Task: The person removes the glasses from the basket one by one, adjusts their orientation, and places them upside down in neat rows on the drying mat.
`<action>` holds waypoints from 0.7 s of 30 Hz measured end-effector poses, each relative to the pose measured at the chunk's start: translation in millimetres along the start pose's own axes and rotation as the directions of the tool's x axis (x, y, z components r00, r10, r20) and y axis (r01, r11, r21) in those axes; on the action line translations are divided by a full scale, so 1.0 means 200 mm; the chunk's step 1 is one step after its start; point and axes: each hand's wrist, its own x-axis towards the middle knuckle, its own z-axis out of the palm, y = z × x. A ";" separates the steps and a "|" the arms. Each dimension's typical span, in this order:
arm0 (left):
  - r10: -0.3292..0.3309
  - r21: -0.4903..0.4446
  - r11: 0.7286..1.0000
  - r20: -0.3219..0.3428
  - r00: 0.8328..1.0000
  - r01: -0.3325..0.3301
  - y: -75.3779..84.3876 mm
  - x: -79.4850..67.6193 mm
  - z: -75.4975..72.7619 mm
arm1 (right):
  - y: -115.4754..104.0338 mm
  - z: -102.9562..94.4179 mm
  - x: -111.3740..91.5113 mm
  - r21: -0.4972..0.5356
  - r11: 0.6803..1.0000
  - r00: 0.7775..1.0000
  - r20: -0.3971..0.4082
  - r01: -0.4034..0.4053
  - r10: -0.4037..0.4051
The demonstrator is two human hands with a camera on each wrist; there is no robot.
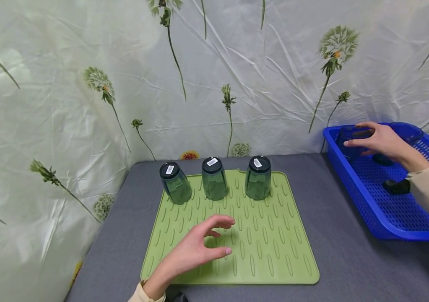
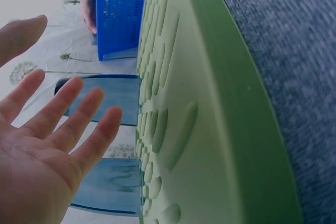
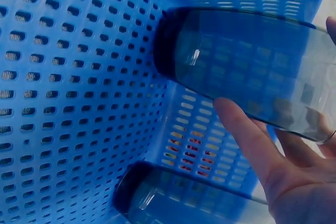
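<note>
In the basket's far left corner, my right hand [image 1: 382, 144] has its fingers and thumb around an upright, dark-based drinking glass [image 3: 236, 66]. One fingertip meets the glass's side in the right wrist view. A second glass [image 3: 184, 200] stands beside it in the blue basket [image 1: 373, 209]. Over the green mat [image 1: 274, 251], my left hand [image 1: 197, 247] hovers with fingers spread apart and nothing in them. Three green-tinted glasses stand upside down along the mat's far edge: the left glass [image 1: 176, 186], middle glass [image 1: 214, 180] and right glass [image 1: 258, 180].
A grey cloth [image 1: 105, 260] covers the table around the mat and basket. Behind it hangs a pale sheet [image 1: 282, 84] with a dandelion print. A dark object [image 1: 396, 187] lies in the basket under my right wrist, partly hidden.
</note>
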 end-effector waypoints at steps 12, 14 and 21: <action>0.008 0.007 1.000 -0.034 0.999 -0.008 0.00 0.00 -0.02 | -0.07 -0.03 -0.05 -0.156 0.987 0.995 -0.100 -0.030 0.015; 0.018 0.005 1.000 -0.035 0.999 -0.018 0.00 0.00 -0.02 | -0.08 -0.04 -0.07 -0.146 0.989 0.993 -0.119 -0.036 0.019; 0.008 0.003 1.000 -0.040 0.999 -0.008 0.01 -0.01 -0.01 | -0.12 -0.07 -0.10 -0.087 0.995 0.985 -0.167 -0.047 0.032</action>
